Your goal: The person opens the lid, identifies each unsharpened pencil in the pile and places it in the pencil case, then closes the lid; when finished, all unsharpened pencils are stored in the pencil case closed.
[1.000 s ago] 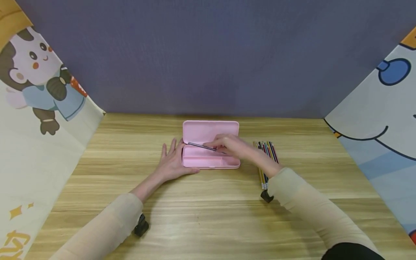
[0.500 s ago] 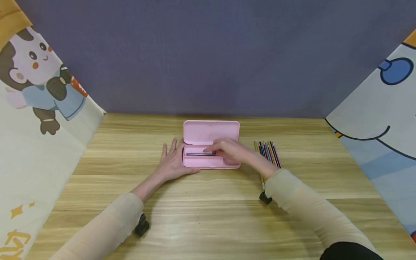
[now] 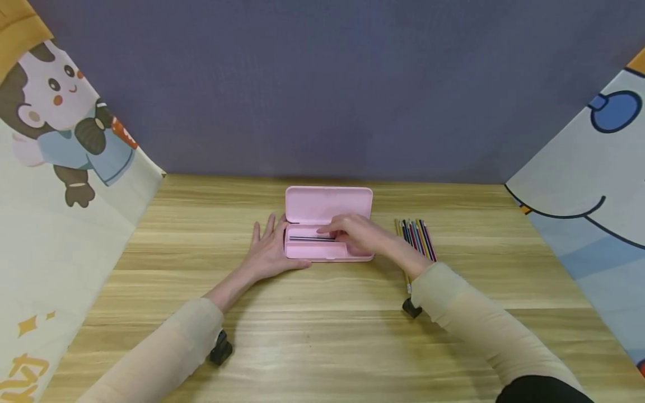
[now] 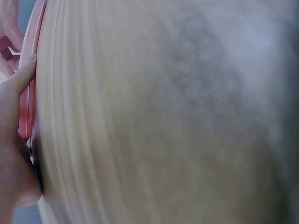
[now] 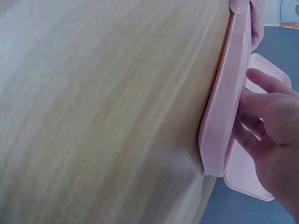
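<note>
A pink pencil case (image 3: 316,252) lies with its lid (image 3: 328,204) tipped back on the table. My left hand (image 3: 269,254) braces its left end, fingers spread and straight, the thumb (image 4: 25,74) along the front edge. Inside the rear compartment lies a dark pencil with a pale stripe (image 3: 307,239), level with the long side. My right hand (image 3: 355,232) reaches into the case and pinches the pencil near its right end. In the right wrist view the right hand's fingertips go behind the case's front wall (image 5: 224,107), so their contact is hidden.
Several coloured pencils (image 3: 415,238) lie side by side on the wooden table (image 3: 302,330), right of the case and partly under my right forearm. A dark blue-grey panel (image 3: 322,89) rises behind the table. Printed cartoon panels stand at both sides.
My right hand has lowered the pencil from a slant over the case to lie level in the rear compartment. During the last half second little has moved. The left hand stays in place.
</note>
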The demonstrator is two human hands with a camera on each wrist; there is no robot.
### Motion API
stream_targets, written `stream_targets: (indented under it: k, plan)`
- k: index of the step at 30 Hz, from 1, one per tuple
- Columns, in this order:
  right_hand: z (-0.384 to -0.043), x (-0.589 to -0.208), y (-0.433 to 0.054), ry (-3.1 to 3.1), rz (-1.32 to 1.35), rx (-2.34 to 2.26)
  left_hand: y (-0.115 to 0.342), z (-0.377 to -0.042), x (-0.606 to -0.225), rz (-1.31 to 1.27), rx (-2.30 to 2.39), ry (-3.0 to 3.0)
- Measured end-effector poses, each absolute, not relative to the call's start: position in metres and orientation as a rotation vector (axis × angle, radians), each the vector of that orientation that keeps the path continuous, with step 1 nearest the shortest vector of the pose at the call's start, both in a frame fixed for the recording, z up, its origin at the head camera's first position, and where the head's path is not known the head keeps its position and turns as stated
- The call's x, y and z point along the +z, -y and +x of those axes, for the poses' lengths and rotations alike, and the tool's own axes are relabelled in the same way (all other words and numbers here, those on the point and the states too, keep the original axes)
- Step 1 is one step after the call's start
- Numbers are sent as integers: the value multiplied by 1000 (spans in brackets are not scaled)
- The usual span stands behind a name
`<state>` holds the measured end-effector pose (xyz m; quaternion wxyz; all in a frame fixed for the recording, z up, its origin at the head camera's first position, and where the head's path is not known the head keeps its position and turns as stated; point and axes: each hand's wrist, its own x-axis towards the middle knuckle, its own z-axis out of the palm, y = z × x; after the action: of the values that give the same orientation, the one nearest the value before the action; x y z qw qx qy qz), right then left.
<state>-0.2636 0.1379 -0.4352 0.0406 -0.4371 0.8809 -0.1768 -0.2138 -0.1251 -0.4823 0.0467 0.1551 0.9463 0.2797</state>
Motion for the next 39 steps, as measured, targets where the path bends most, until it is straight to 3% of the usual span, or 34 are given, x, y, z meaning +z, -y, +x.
stream_targets:
  k: [20,39]
  plan:
    - [-258,-428,-154,-2726,-1183,-790,125,-216,-486,477,852,-2904]
    - [-255,-418,-204,-2744,-981,-1104,126,-218,-492,458,889,-2898]
